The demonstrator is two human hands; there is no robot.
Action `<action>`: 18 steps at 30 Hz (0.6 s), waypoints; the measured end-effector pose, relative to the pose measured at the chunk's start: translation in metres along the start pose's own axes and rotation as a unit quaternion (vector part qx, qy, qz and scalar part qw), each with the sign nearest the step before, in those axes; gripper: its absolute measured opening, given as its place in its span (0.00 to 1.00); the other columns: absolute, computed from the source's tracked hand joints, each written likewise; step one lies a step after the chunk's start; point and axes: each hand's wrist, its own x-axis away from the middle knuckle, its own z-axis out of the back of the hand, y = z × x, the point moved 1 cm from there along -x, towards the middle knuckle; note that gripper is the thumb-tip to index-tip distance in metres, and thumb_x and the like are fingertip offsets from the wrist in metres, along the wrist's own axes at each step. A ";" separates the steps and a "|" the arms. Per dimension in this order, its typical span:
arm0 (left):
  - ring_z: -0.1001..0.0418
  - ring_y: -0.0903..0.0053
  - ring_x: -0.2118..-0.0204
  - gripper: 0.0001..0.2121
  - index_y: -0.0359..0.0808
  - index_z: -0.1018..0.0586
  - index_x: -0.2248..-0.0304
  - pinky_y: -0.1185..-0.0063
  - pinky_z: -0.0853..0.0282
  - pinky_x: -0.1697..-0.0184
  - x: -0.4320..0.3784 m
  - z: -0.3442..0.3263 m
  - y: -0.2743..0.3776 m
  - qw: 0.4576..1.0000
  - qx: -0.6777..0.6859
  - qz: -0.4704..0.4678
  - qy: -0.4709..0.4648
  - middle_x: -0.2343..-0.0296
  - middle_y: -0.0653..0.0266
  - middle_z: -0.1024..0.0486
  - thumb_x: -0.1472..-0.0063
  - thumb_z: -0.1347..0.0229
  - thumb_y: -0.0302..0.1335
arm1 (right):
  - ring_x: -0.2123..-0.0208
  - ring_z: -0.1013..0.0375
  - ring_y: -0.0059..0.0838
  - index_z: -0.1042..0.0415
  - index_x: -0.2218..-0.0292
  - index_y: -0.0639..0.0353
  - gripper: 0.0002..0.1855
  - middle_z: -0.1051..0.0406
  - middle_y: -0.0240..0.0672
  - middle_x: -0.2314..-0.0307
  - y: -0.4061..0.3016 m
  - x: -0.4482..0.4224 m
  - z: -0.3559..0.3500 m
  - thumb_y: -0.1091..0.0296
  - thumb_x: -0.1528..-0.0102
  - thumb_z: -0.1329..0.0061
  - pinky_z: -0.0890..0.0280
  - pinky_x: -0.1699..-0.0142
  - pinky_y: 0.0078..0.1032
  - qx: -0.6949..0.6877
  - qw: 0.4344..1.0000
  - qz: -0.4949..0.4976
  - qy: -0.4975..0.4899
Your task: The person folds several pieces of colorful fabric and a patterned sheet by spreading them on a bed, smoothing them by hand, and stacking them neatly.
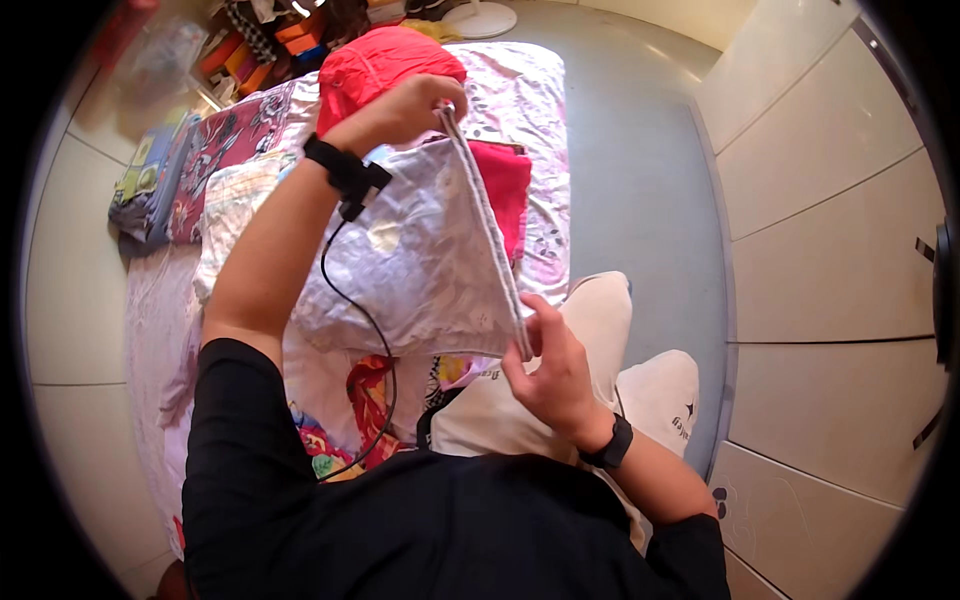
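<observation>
A pale, faintly patterned cloth [420, 255], with a grey edge on its right side, is stretched between my hands above the bed. My left hand [420, 109] pinches its upper far corner, close to a bright red fabric bundle [382, 64]. Its near right corner is between the thumb and fingers of my right hand [547, 367], over my lap. Part of a folded red cloth [506, 191] shows behind the grey edge. A black strap with a small device and a cable is on my left wrist; a black band circles my right wrist.
The bed has a floral sheet [546, 97]. Folded fabrics [154, 172] and a maroon patterned cloth [229, 142] lie at the left, colourful cloths [367, 405] near my waist. Boxes [300, 34] and a white round base [480, 20] stand beyond. Pale cabinets [825, 277] line the right.
</observation>
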 end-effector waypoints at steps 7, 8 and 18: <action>0.27 0.81 0.60 0.06 0.35 0.25 0.72 0.80 0.32 0.56 0.109 0.077 0.004 0.982 0.142 0.117 0.040 0.65 0.64 0.21 0.46 0.40 0.18 | 0.74 0.33 0.36 0.36 0.44 0.65 0.37 0.36 0.38 0.74 -0.072 -0.027 -0.068 0.76 0.57 0.45 0.37 0.67 0.30 0.007 0.972 0.212 -0.105; 0.26 0.80 0.59 0.05 0.36 0.25 0.73 0.80 0.33 0.55 0.129 0.084 0.001 0.975 0.163 0.137 0.059 0.64 0.64 0.21 0.46 0.40 0.19 | 0.74 0.33 0.35 0.36 0.44 0.65 0.36 0.36 0.37 0.74 -0.082 -0.029 -0.081 0.75 0.57 0.46 0.37 0.67 0.30 0.006 0.966 0.229 -0.119; 0.27 0.78 0.53 0.05 0.38 0.21 0.74 0.78 0.32 0.50 0.257 0.079 -0.081 0.916 0.285 0.226 0.167 0.58 0.62 0.21 0.46 0.39 0.18 | 0.72 0.31 0.36 0.38 0.43 0.66 0.33 0.36 0.38 0.71 -0.102 -0.024 -0.208 0.76 0.52 0.53 0.35 0.65 0.31 0.061 0.928 0.278 -0.241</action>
